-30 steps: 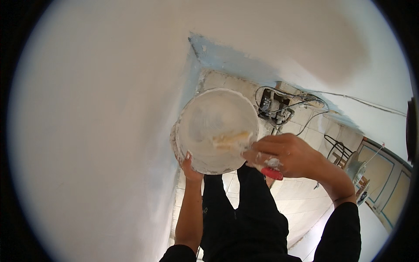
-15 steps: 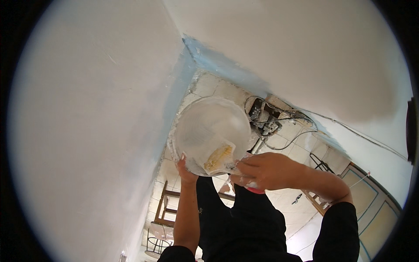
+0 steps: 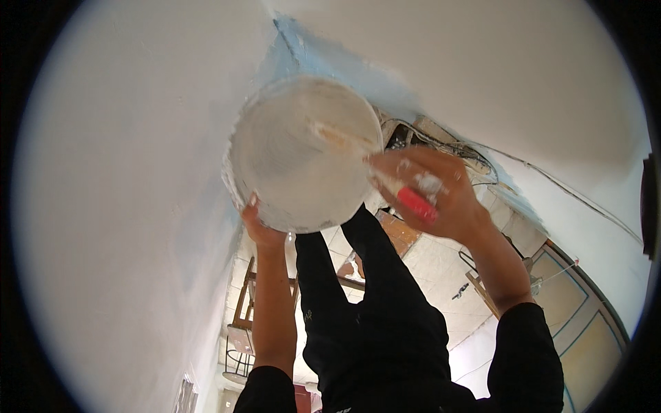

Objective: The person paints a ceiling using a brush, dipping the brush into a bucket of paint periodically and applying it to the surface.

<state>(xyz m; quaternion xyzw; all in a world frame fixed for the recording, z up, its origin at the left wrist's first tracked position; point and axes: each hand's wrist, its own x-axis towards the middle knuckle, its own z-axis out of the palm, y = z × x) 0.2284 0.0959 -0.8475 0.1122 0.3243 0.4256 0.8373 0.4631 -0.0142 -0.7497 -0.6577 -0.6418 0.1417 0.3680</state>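
A round, whitish bucket (image 3: pixel 275 199) is held in front of my body, its mouth facing up and its inside smeared with white material. My left hand (image 3: pixel 265 230) grips its near left rim, thumb over the edge. To the right of the bucket, my right hand (image 3: pixel 430 186) is closed round a red-handled tool (image 3: pixel 418 205). That tool's flat, yellowish head lies over the bucket's right part, blurred by motion, so its exact kind is unclear. White smears cover the back of my right hand.
Two pale walls meet at a blue-tinted corner (image 3: pixel 303 51) ahead. Black cables (image 3: pixel 530 172) run along the right wall, above clutter on the tiled floor. Wooden furniture (image 3: pixel 241 303) stands at lower left, and a panelled door (image 3: pixel 575 303) at lower right.
Both hands and the bucket have moved forward, the bucket also to the left. My right hand has turned, with the tool's head now farther toward the bucket's far side.
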